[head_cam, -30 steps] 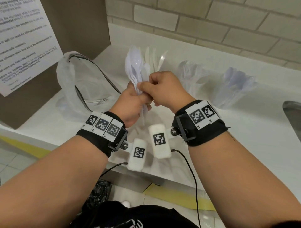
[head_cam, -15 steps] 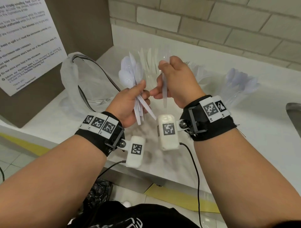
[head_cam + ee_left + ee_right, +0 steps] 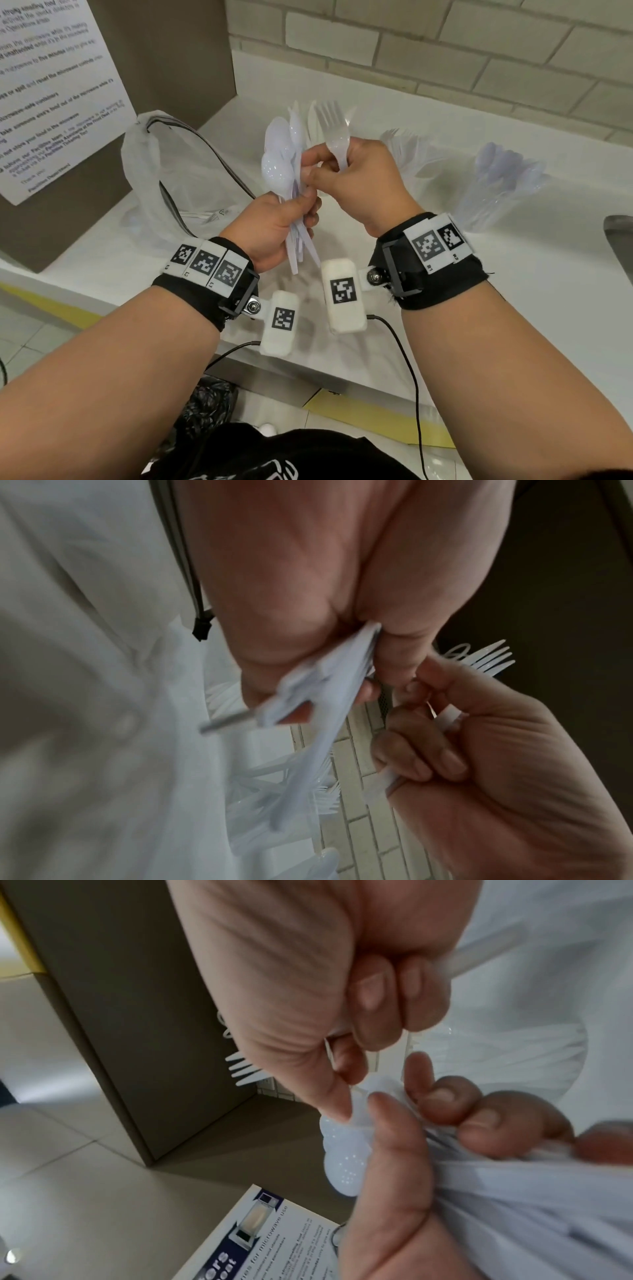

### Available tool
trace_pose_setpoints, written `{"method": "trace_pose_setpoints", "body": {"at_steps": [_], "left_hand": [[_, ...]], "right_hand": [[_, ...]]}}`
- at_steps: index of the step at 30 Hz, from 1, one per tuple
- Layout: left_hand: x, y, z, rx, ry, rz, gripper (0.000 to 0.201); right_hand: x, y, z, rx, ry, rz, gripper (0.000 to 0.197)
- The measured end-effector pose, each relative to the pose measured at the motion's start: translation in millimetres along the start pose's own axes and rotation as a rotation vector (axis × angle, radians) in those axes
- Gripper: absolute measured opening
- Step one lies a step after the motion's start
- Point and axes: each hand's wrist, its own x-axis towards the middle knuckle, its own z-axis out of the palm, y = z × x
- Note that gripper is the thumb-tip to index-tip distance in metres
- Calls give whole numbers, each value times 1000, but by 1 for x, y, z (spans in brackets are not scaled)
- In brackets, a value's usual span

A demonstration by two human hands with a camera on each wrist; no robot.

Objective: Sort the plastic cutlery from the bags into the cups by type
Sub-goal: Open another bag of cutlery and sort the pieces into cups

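Observation:
My left hand (image 3: pixel 291 222) grips a bundle of white plastic spoons (image 3: pixel 279 161) by the handles, bowls up, above the white counter. My right hand (image 3: pixel 356 178) holds a clear plastic fork (image 3: pixel 334 132) upright in its curled fingers, and its thumb and forefinger touch the spoon bundle (image 3: pixel 342 1153). The fork's tines (image 3: pixel 243 1069) poke out past the right palm in the right wrist view. Spoon handles (image 3: pixel 318 696) fan out under my left hand (image 3: pixel 308 615). Behind the hands stand a cup of knives (image 3: pixel 313 120), a cup of forks (image 3: pixel 407 150) and a cup of spoons (image 3: pixel 503 181).
A crumpled clear plastic bag (image 3: pixel 154 178) with some cutlery lies at the left on the counter (image 3: pixel 513 291). A brown cabinet side with a paper notice (image 3: pixel 51 85) rises at the left. A brick wall (image 3: pixel 445 41) backs the counter. A sink edge (image 3: pixel 620 240) shows at the right.
My right hand drew a fork out of the bundle, lifted it upright, then came back beside the left hand's spoons. The left hand stayed roughly in place.

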Motion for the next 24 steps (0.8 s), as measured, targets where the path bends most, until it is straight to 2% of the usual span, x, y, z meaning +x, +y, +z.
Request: {"method": "trace_pose_setpoints", "body": {"at_steps": [4, 7, 13, 16, 20, 24], "left_hand": [[1, -2, -3, 27, 11, 8, 12], [2, -4, -3, 52, 13, 3, 11], [4, -14, -1, 143, 41, -12, 22], [5, -16, -1, 193, 38, -5, 21], [4, -16, -3, 203, 19, 3, 20], [5, -14, 1, 282, 43, 104, 17]], "right_hand": [[4, 0, 0, -77, 79, -77, 20], [6, -3, 4, -306, 22, -104, 11], [17, -3, 3, -633, -66, -88, 24], [17, 0, 5, -494, -105, -26, 27], [12, -1, 2, -180, -131, 116, 17], [8, -2, 6, -101, -87, 121, 15]]}}
